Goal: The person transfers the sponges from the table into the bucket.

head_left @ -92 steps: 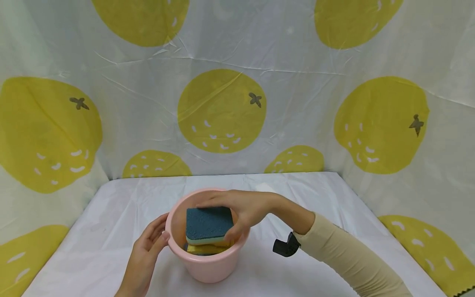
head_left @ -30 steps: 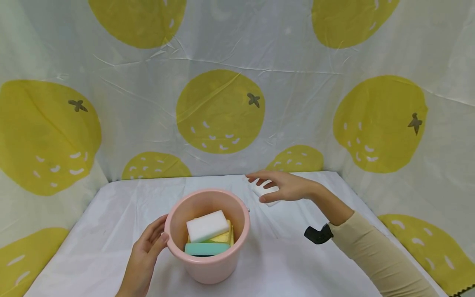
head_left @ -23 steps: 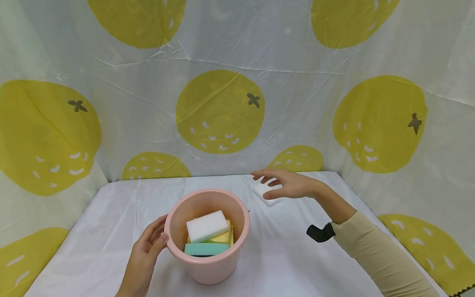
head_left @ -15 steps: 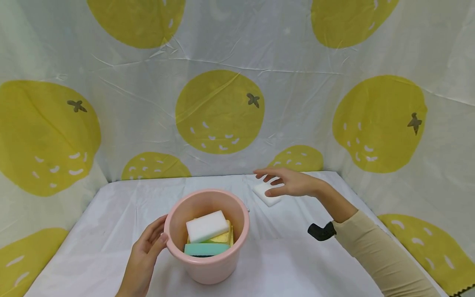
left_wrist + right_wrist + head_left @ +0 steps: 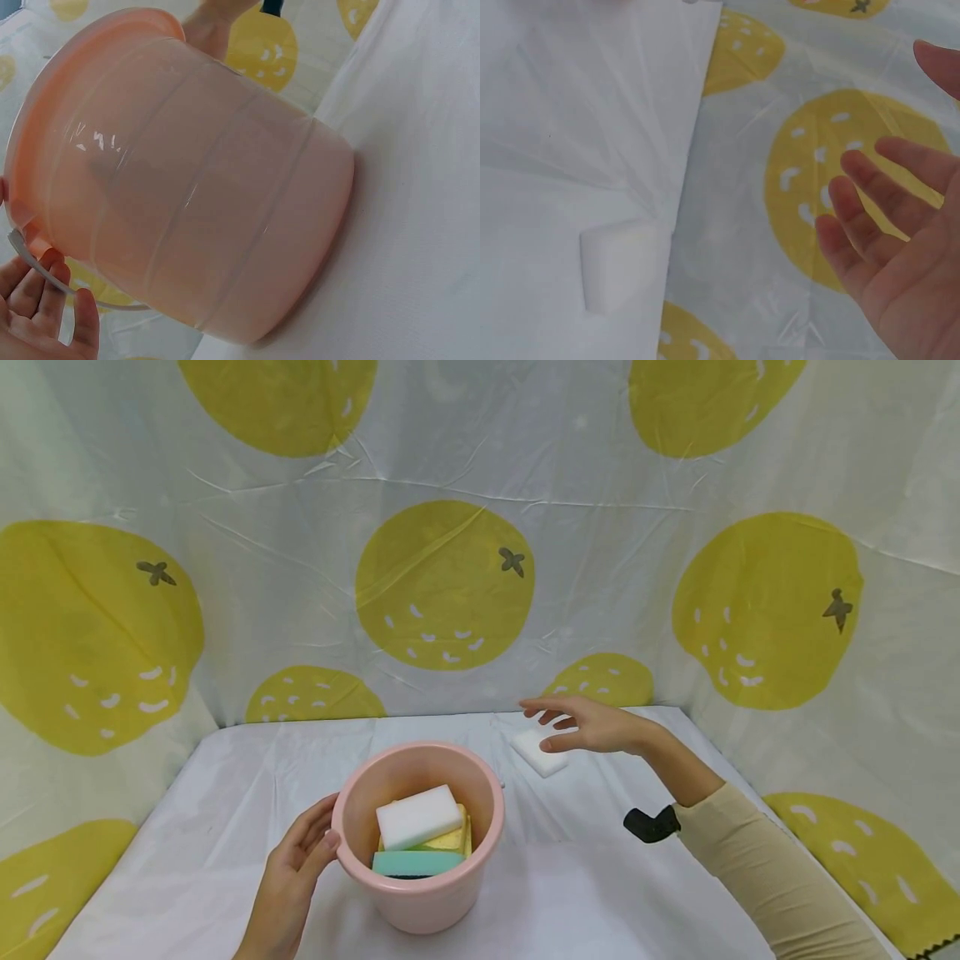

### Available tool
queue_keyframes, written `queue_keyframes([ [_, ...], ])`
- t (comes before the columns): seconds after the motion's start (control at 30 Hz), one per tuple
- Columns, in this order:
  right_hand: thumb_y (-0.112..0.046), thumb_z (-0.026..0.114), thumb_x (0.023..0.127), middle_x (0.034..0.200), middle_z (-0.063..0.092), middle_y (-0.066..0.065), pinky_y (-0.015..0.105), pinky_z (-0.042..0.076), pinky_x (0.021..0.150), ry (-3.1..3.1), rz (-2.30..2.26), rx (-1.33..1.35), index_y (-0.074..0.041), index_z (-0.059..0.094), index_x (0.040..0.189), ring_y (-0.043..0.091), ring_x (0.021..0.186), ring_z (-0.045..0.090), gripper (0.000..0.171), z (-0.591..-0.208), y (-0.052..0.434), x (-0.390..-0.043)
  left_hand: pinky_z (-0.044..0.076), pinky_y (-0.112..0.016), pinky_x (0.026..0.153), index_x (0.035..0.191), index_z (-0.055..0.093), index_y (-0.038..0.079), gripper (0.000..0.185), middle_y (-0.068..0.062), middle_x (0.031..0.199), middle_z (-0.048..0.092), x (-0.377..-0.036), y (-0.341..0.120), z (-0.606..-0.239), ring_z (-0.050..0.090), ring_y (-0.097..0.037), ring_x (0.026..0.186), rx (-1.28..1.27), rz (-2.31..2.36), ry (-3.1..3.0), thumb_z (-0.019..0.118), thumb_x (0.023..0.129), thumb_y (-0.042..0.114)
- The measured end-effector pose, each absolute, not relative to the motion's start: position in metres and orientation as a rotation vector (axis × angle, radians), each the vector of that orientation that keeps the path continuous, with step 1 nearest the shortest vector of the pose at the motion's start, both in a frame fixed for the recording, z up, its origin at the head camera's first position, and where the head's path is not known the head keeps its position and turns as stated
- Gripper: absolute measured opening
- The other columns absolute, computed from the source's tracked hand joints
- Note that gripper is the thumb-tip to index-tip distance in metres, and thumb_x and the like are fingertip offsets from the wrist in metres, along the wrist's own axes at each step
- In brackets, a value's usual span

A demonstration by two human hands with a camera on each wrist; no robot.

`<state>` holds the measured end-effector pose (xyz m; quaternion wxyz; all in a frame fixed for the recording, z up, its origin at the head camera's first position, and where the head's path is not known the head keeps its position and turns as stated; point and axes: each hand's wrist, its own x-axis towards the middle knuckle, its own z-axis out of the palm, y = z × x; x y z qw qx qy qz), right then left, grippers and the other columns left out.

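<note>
A pink plastic bucket (image 5: pixel 442 902) stands on the white cloth; its wall (image 5: pixel 195 225) fills the left wrist view. Inside it lie a white sponge (image 5: pixel 418 816), a yellow sponge (image 5: pixel 450 840) and a teal sponge (image 5: pixel 417 862). My left hand (image 5: pixel 300 852) rests against the bucket's left rim, fingers (image 5: pixel 45 300) touching its wall. My right hand (image 5: pixel 573 724) hovers with fingers (image 5: pixel 877 217) spread just above a second white sponge (image 5: pixel 538 752) (image 5: pixel 619 262) lying on the cloth at the back right. It holds nothing.
A white cloth (image 5: pixel 600 877) covers the table. Cloth walls printed with yellow fruit (image 5: pixel 446 585) close in the back and both sides. A black wrist camera mount (image 5: pixel 651 824) sits on my right forearm.
About three seconds ago my right hand held a blue sponge in the bucket. It has since moved out to the back right and, over the last second, drifted slightly farther over the white sponge.
</note>
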<state>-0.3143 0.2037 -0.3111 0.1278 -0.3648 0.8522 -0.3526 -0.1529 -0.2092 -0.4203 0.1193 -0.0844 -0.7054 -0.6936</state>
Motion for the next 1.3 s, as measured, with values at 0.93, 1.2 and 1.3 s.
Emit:
queue_keyframes([
  [0.93,-0.022,0.07,0.1,0.159,0.039,0.015,0.056,0.033,0.114,2.513,-1.059,-0.865,-0.01,0.037,0.161,0.035,0.138,0.042,0.071,-0.326,0.218,-0.334,0.051,-0.022,0.093,0.151,0.049,0.007,0.043,-0.01,0.141,0.058,-0.153,-0.21,-0.421,0.057,-0.011,0.126,-0.21,-2.022,-2.088,0.055,0.109,0.011],
  [1.2,-0.033,0.072,0.099,0.157,0.041,0.016,0.056,0.042,0.108,2.559,-1.016,-0.805,-0.012,0.036,0.161,0.038,0.139,0.042,0.074,-0.333,0.223,-0.345,0.051,-0.023,0.093,0.152,0.048,0.005,0.043,-0.009,0.142,0.058,-0.154,-0.21,-0.422,0.057,-0.012,0.126,-0.244,-2.028,-2.068,0.054,0.109,0.01],
  [1.3,-0.034,0.072,0.099,0.154,0.043,0.017,0.057,0.043,0.106,2.579,-1.003,-0.783,-0.011,0.036,0.161,0.04,0.139,0.043,0.075,-0.336,0.225,-0.348,0.051,-0.023,0.093,0.151,0.048,0.005,0.043,-0.009,0.141,0.059,-0.154,-0.21,-0.422,0.057,-0.012,0.126,-0.251,-2.025,-2.064,0.054,0.109,0.009],
])
